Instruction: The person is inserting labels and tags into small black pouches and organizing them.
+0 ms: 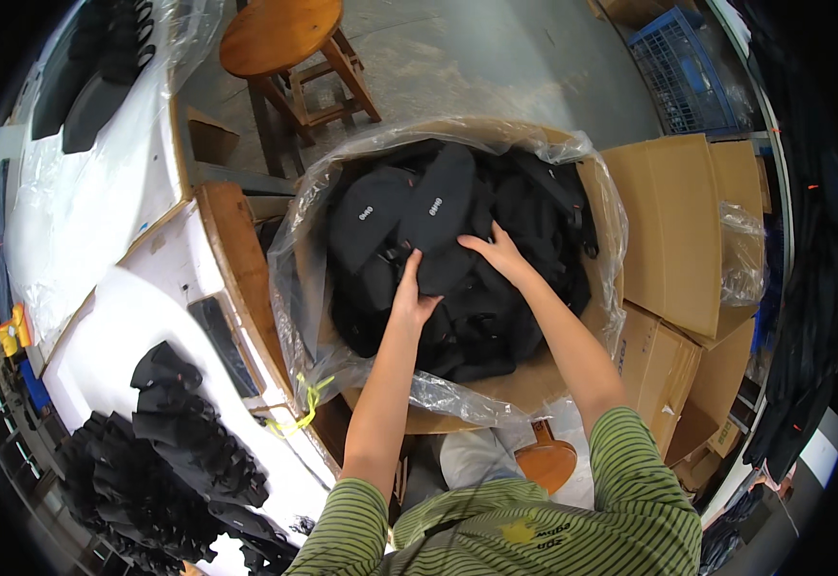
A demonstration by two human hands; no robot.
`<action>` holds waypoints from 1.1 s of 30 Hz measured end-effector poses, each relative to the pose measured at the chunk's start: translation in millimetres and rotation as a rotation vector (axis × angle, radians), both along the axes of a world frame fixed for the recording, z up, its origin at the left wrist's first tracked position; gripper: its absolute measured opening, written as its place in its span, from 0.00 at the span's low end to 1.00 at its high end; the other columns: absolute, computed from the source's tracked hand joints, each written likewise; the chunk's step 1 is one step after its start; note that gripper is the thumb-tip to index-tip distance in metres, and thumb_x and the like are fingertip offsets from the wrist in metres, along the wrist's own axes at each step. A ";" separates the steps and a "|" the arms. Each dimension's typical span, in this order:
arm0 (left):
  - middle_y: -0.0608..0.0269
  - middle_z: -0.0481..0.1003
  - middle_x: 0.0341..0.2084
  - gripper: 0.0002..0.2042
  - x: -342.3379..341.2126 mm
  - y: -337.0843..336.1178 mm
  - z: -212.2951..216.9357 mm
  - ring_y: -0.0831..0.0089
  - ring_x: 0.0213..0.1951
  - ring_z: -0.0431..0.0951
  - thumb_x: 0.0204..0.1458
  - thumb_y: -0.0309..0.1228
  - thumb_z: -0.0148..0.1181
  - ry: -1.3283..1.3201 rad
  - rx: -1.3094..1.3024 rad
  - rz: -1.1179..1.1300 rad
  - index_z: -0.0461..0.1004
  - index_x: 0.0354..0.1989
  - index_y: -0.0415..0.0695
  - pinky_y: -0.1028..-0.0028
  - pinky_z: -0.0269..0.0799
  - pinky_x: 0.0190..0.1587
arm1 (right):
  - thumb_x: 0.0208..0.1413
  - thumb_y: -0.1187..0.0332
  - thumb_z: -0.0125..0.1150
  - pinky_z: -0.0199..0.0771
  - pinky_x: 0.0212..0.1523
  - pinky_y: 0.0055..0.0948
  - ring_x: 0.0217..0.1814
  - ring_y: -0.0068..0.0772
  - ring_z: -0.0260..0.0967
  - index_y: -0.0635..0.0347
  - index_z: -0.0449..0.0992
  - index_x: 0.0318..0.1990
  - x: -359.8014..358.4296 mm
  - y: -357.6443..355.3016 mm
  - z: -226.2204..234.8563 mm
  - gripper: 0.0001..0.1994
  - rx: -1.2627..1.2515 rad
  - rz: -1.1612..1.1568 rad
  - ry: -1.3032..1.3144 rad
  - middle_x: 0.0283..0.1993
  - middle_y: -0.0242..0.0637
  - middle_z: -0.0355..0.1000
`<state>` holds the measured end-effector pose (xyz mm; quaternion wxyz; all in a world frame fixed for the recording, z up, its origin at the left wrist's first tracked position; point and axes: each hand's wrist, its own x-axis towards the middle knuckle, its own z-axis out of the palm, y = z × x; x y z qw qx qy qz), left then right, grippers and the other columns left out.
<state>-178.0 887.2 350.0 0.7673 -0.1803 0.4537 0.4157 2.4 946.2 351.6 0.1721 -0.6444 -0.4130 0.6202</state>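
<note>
Both my hands are inside a large cardboard box point(608, 216) lined with clear plastic point(294, 245) and heaped with black fabric pieces point(534, 307). Between them is one long, rounded black fabric piece point(443, 216) with a small white print; its exact kind I cannot make out. My left hand point(412, 298) grips its near left edge, thumb on top. On its right edge my right hand point(497, 253) closes, the fingertips partly hidden by the fabric. Another rounded black piece point(366, 216) with a similar print lies just to the left.
At the left, a white-topped table point(140, 298) carries stacks of black pieces point(174, 413). A wooden stool point(279, 38) stands beyond the box. Brown cartons point(664, 230) adjoin it on the right, with a blue crate point(683, 72) farther back. A yellow-green tie point(308, 403) hangs at the table's edge.
</note>
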 end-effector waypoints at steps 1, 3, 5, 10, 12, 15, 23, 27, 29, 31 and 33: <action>0.61 0.69 0.51 0.25 -1.8 -11.9 6.1 0.65 0.52 0.69 0.51 0.47 0.57 -0.010 0.008 0.009 0.66 0.54 0.46 0.62 0.66 0.54 | 0.39 0.54 0.70 0.59 0.58 0.29 0.59 0.38 0.62 0.68 0.62 0.57 -3.0 -11.2 17.6 0.39 -0.007 -0.083 0.164 0.58 0.45 0.64; 0.61 0.69 0.51 0.26 4.9 -29.4 21.4 0.65 0.52 0.69 0.51 0.47 0.57 0.003 -0.010 -0.014 0.65 0.54 0.46 0.62 0.66 0.53 | 0.40 0.58 0.69 0.60 0.58 0.28 0.58 0.36 0.61 0.69 0.62 0.57 1.4 -34.6 43.1 0.37 0.023 -0.138 0.210 0.57 0.44 0.64; 0.61 0.69 0.51 0.26 7.5 -48.0 36.5 0.65 0.52 0.69 0.51 0.45 0.58 0.007 -0.009 -0.013 0.65 0.54 0.45 0.63 0.68 0.52 | 0.42 0.63 0.69 0.61 0.57 0.28 0.58 0.33 0.61 0.69 0.61 0.57 3.7 -56.0 62.7 0.35 0.050 -0.187 0.266 0.56 0.42 0.65; 0.62 0.73 0.44 0.23 21.0 -75.3 99.9 0.72 0.44 0.74 0.47 0.37 0.65 0.024 0.039 -0.025 0.69 0.51 0.44 0.74 0.72 0.45 | 0.44 0.65 0.68 0.61 0.56 0.27 0.56 0.32 0.62 0.67 0.63 0.56 24.5 -106.2 116.9 0.32 -0.009 -0.342 0.228 0.54 0.40 0.66; 0.62 0.73 0.45 0.25 25.9 -85.2 123.6 0.72 0.45 0.74 0.46 0.38 0.66 0.054 0.119 -0.032 0.68 0.52 0.43 0.75 0.71 0.46 | 0.44 0.66 0.68 0.61 0.56 0.28 0.55 0.32 0.62 0.66 0.63 0.55 29.7 -122.4 135.7 0.30 0.068 -0.341 0.260 0.53 0.40 0.66; 0.60 0.72 0.46 0.28 29.3 -102.3 178.9 0.71 0.46 0.73 0.44 0.38 0.67 0.115 0.167 -0.040 0.66 0.54 0.42 0.74 0.70 0.47 | 0.44 0.67 0.67 0.61 0.57 0.28 0.56 0.32 0.62 0.65 0.62 0.56 34.5 -144.4 170.7 0.30 0.124 -0.422 0.230 0.54 0.38 0.66; 0.54 0.70 0.49 0.32 -30.3 -199.7 320.8 0.69 0.49 0.71 0.42 0.39 0.68 0.270 0.474 0.241 0.64 0.54 0.33 0.73 0.67 0.50 | 0.43 0.71 0.63 0.56 0.60 0.30 0.57 0.33 0.60 0.67 0.57 0.58 -26.2 -191.9 269.9 0.33 0.420 -0.168 0.375 0.56 0.38 0.62; 0.56 0.72 0.46 0.25 -78.4 -278.1 378.3 0.71 0.47 0.73 0.43 0.35 0.67 0.352 0.496 0.425 0.70 0.48 0.33 0.74 0.68 0.50 | 0.43 0.71 0.62 0.56 0.60 0.30 0.58 0.34 0.59 0.69 0.57 0.59 -103.1 -231.0 310.8 0.34 0.437 0.112 0.528 0.57 0.41 0.61; 0.58 0.74 0.43 0.24 -109.7 -334.8 399.1 0.72 0.45 0.74 0.44 0.35 0.66 0.440 0.588 0.636 0.70 0.48 0.34 0.75 0.69 0.50 | 0.43 0.71 0.62 0.56 0.60 0.30 0.58 0.34 0.59 0.69 0.56 0.59 -162.9 -258.0 326.7 0.34 0.418 0.284 0.640 0.58 0.41 0.61; 0.60 0.74 0.44 0.21 -143.8 -393.6 398.2 0.72 0.46 0.74 0.46 0.34 0.65 0.553 0.590 0.801 0.70 0.48 0.38 0.75 0.70 0.49 | 0.43 0.71 0.62 0.57 0.60 0.30 0.58 0.35 0.59 0.69 0.56 0.59 -216.3 -288.9 340.2 0.34 0.417 0.408 0.735 0.58 0.41 0.61; 0.59 0.73 0.45 0.19 -165.7 -452.9 411.3 0.70 0.47 0.73 0.48 0.33 0.62 0.617 0.557 0.944 0.70 0.48 0.39 0.73 0.68 0.52 | 0.46 0.70 0.62 0.59 0.58 0.28 0.56 0.35 0.61 0.71 0.59 0.57 -270.6 -328.6 341.4 0.31 0.504 0.613 0.702 0.57 0.42 0.63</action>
